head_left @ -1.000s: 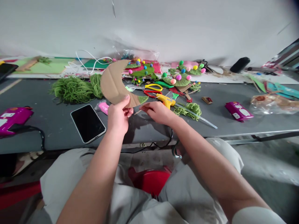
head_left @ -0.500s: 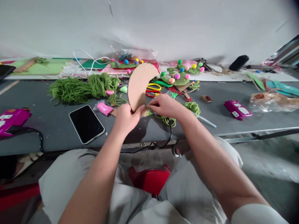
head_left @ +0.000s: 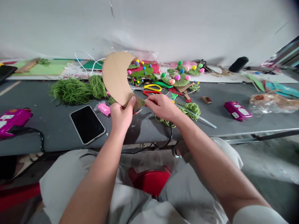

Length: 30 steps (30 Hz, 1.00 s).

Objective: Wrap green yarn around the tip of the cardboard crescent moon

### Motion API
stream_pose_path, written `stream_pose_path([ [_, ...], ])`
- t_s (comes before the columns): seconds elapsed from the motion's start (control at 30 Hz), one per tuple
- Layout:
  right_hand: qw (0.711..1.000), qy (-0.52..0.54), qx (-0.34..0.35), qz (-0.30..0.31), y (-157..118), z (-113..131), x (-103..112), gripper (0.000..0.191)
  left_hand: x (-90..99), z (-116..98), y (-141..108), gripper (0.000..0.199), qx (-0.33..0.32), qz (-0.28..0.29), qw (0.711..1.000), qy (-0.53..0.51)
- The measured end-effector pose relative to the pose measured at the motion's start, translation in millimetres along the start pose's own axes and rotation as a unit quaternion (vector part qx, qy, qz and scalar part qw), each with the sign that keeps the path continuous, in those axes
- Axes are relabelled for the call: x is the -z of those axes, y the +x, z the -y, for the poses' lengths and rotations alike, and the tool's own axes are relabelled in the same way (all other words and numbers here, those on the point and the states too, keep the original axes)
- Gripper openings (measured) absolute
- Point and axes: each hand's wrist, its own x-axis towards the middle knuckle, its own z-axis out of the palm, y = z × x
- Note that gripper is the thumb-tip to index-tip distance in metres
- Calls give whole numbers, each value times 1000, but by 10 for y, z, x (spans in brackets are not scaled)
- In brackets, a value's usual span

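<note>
My left hand is closed around the lower part of a tan cardboard crescent, its thumb pressed on the face. The crescent is held up over the table, its wide curve toward the left. Green yarn is wrapped around the narrow lower tip. At that tip my right hand is closed in a pinch on the yarn; its fingertips partly hide the strand. Loose green yarn lies on the table beyond my right wrist. Behind the hands are scissors with yellow and red handles.
A big green yarn bundle and a phone lie to the left. Green pieces with coloured pompoms rest at the back. Purple packs sit at both sides, and a clear stick lies at right.
The cardboard crescent has moved left and turned, tilting leftward with my left hand. My right hand has shifted slightly left, and the green-wrapped tip now shows between the hands.
</note>
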Motion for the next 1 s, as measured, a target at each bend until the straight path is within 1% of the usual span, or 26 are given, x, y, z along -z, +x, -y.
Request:
stream_pose_path([
  [0.1,1000,-5,9,20,-18,27,-22,31,-2,-12,-20,36,-9,11,1000,24],
  [0.2,998,-28,10,46,-52,68,-79,30,-23,-14,-37,41,-7,-7,1000,28],
  [0.3,998,-33,1,55,-69,57,-165,28,-58,1,-24,35,12,-43,997,-55],
  [0.37,999,-18,1,50,-58,4,-224,30,-67,5,-1,30,41,-49,989,-131],
  [0.5,997,49,22,48,0,-150,-277,35,-24,-19,43,31,102,-14,963,-249],
  [0.6,993,82,41,70,39,-234,-224,32,15,-43,48,33,118,21,952,-282],
  [0.7,993,45,39,97,55,-267,-88,21,21,-43,25,32,132,85,955,-252],
  [0.77,992,20,38,120,60,-269,24,21,12,-32,-1,30,139,139,956,-218],
  [0.83,988,-3,46,147,63,-258,123,23,0,-22,-35,29,128,175,963,-160],
  [0.9,985,-47,51,158,65,-235,186,25,-12,-19,-74,30,90,192,975,-63],
  [0.93,983,-74,52,157,64,-221,203,26,-18,-19,-94,33,62,193,979,-2],
  [1.0,982,-120,42,143,57,-188,212,30,-30,-20,-132,42,0,181,978,107],
])
